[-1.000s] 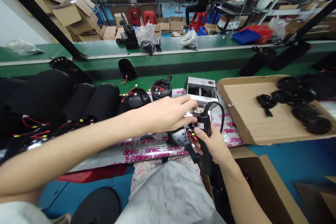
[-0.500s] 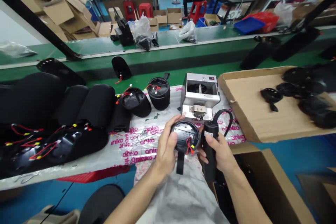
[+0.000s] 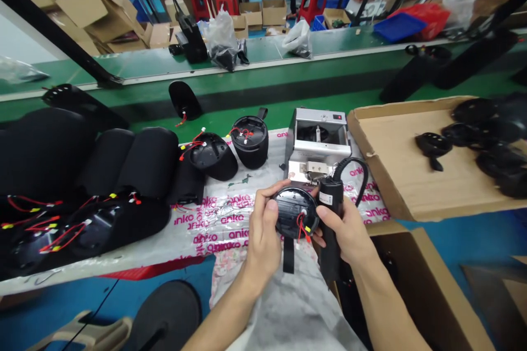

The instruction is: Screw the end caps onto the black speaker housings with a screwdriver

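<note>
Holding a round black part in the air, the left hand wraps its thumb and fingers around the part's left side. The right hand is closed tight around a black power tool. The tool stands upright just beside the part, and a black cord curls out of its top end. I cannot see the tool's tip. Both things are just past the near edge of the tabletop, over a grey cloth on the person's lap.

Small red wires hang from the part's lower right side, close to the tool. A black strap hangs down below the part.

A plastic sheet with pink words covers the tabletop. A silver box machine stands just behind the hands. Two more round parts sit to its left. A cardboard tray with black pieces lies by the right edge.

It looks like the part is being set right in the hands before the tool is used on it. The next move would call for a firm left-hand hold, with the red wires out of the tool's way.
</note>
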`<action>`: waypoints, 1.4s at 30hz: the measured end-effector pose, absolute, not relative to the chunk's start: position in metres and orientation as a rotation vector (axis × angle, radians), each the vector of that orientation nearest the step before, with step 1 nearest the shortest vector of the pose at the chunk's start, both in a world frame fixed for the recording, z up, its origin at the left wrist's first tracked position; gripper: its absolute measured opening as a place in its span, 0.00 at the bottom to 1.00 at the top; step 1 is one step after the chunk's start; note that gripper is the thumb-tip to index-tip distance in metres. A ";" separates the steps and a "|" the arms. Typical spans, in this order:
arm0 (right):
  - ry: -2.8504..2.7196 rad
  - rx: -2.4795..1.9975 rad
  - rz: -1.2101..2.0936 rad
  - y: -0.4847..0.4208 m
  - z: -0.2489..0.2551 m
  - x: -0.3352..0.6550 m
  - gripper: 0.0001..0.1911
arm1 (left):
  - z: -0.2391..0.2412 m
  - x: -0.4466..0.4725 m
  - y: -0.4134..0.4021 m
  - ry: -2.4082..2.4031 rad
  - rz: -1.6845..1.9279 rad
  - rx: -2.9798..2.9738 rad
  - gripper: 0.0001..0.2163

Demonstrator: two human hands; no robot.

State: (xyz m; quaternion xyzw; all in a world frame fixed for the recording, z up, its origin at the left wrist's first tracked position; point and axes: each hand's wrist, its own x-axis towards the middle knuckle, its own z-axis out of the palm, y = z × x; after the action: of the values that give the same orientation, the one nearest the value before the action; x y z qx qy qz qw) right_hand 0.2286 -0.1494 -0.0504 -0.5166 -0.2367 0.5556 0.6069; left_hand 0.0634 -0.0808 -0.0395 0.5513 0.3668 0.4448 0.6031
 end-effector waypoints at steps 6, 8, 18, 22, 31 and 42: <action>-0.492 -1.316 1.245 -0.147 -0.039 0.226 0.40 | -0.055 0.068 -0.083 0.756 1.196 1.232 0.16; -0.476 -1.341 1.233 -0.147 -0.038 0.224 0.41 | -0.061 0.072 -0.085 0.726 1.306 1.171 0.12; -0.454 -1.349 1.241 -0.143 -0.034 0.225 0.42 | -0.049 0.062 -0.072 0.789 1.141 1.318 0.08; -0.470 -1.342 1.239 -0.142 -0.033 0.226 0.41 | -0.044 0.062 -0.034 0.570 0.979 1.293 0.08; -0.528 -1.315 1.254 -0.144 -0.038 0.226 0.37 | -0.029 0.067 0.006 0.374 0.482 1.373 0.19; -0.583 -1.526 1.015 -0.145 -0.021 0.234 0.37 | -0.035 0.075 0.012 0.234 0.444 1.348 0.26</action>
State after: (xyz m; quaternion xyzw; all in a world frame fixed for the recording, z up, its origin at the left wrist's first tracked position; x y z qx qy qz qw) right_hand 0.2337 -0.1454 -0.0206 -0.6508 -0.2485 0.4326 0.5723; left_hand 0.0746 0.0116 -0.0345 0.6174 0.1071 0.2032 0.7524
